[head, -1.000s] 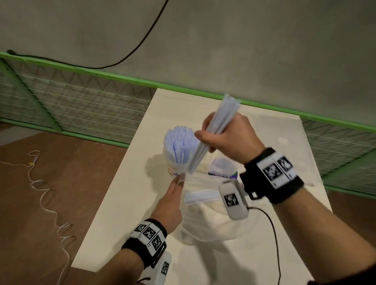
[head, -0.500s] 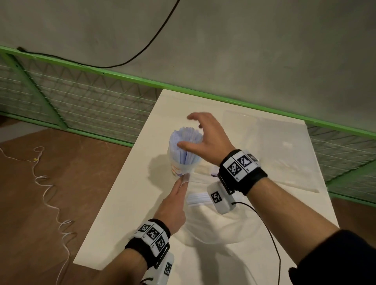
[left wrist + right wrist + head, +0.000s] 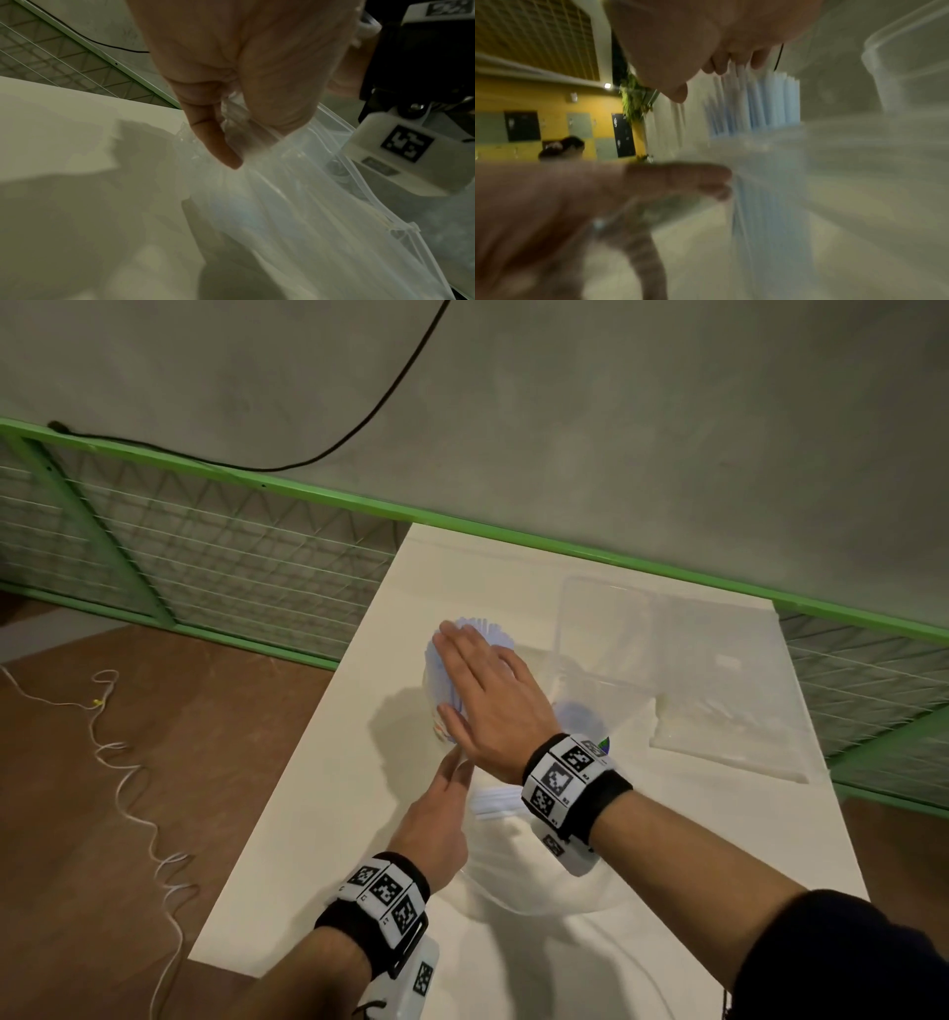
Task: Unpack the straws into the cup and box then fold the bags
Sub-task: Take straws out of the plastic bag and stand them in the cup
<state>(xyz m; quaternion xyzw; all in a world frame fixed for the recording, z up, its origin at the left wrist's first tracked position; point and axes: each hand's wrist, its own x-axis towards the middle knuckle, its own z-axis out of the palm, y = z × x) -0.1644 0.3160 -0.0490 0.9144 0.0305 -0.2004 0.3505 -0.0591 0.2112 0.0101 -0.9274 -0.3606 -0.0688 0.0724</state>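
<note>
A clear cup (image 3: 434, 698) stands packed with pale blue-white straws (image 3: 480, 626) on the white table (image 3: 318, 839). My right hand (image 3: 477, 675) lies flat on the straw tops, fingers straight; the right wrist view shows its fingers (image 3: 721, 65) over the straw ends (image 3: 762, 105). My left hand (image 3: 452, 778) pinches the zip edge of a clear bag (image 3: 534, 880) just in front of the cup. The left wrist view shows thumb and finger (image 3: 218, 142) closed on that bag (image 3: 295, 213). A few straws (image 3: 493, 801) lie inside the bag. The clear box (image 3: 606, 629) stands behind the cup.
A second clear bag holding white straws (image 3: 729, 726) lies at the right of the table. A green rail with wire mesh (image 3: 231, 557) runs along the far side. Brown floor with a white cable (image 3: 133, 793) lies to the left.
My right hand held a bundle of straws above the cup, dropped it in, then came down flat on the straw tops. My left hand kept its pinch on the bag.
</note>
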